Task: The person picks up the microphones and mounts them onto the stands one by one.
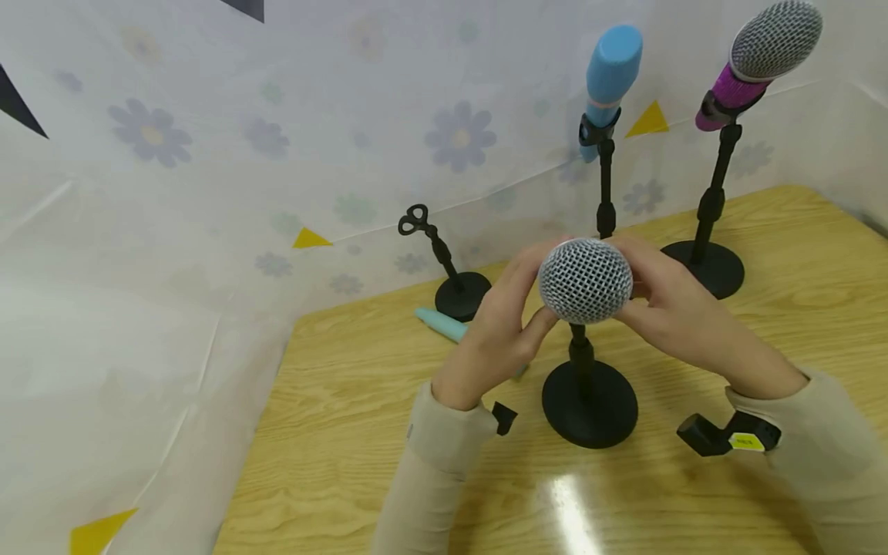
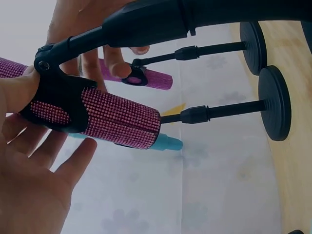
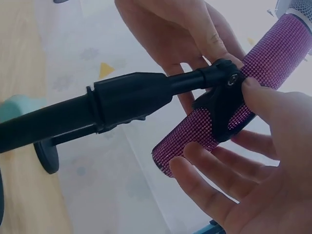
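Observation:
A microphone with a silver mesh head [image 1: 586, 279] and a pink, rhinestone-studded handle [image 2: 122, 117] sits tilted in the black clip [image 3: 222, 109] of a desk stand [image 1: 590, 405]. My left hand [image 1: 496, 331] holds it from the left, its thumb near the clip and its fingers around the far side. From the opposite side my right hand [image 1: 676, 308] grips the same microphone, thumb beside the clip and fingers along the handle in the right wrist view. In the head view the mesh head hides the handle and some fingertips.
Behind stand a blue microphone [image 1: 613, 65] and a purple one [image 1: 773, 42], each on a black stand. An unoccupied stand [image 1: 463, 295] is at the back left, with a teal microphone-like object [image 1: 442, 324] lying before it, partly behind my left hand. A flower-patterned sheet [image 1: 388, 100] backs the wooden table [image 1: 333, 432].

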`<state>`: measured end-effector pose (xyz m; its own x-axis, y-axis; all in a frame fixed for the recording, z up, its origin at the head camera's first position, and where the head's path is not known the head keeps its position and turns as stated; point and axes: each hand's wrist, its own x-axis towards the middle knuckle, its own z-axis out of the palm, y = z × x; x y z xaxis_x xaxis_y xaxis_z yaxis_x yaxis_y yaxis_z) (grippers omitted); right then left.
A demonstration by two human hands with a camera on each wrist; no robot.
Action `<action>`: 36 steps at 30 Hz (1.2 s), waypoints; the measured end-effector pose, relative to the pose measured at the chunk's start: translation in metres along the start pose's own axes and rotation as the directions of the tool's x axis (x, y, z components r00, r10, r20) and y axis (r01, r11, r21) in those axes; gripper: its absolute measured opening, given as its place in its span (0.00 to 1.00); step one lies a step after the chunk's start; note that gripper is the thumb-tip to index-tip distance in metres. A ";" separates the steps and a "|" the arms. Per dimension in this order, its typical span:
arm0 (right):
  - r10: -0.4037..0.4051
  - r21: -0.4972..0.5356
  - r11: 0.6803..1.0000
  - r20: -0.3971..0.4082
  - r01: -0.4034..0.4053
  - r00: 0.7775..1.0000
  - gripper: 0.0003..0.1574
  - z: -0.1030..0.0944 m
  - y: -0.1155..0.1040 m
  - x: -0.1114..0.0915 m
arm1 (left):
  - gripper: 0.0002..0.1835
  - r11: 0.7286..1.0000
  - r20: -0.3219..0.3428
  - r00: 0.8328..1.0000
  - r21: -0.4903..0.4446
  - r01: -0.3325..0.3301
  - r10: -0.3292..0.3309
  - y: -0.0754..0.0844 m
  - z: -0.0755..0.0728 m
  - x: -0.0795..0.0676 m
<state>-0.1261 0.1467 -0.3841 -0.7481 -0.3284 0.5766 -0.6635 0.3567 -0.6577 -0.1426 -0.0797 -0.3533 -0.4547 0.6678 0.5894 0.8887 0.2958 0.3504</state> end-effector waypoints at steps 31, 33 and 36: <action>-0.049 -0.154 0.983 0.298 0.098 0.953 0.22 0.059 0.054 -0.072 | 0.18 0.898 0.298 0.890 -0.172 0.406 -0.345 -0.005 0.061 -0.061; -0.054 -0.165 0.981 0.282 0.104 0.958 0.23 0.060 0.054 -0.074 | 0.19 0.902 0.274 0.904 -0.193 0.386 -0.328 -0.005 0.062 -0.061; -0.054 -0.179 0.978 0.274 0.106 0.960 0.24 0.062 0.054 -0.076 | 0.20 0.884 0.243 0.920 -0.284 0.371 -0.307 -0.003 0.062 -0.059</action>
<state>-0.1049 0.1370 -0.4933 -0.6799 -0.5740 0.4564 -0.7300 0.4705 -0.4957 -0.1149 -0.0774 -0.4343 -0.6768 0.6897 0.2574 0.6003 0.3146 0.7353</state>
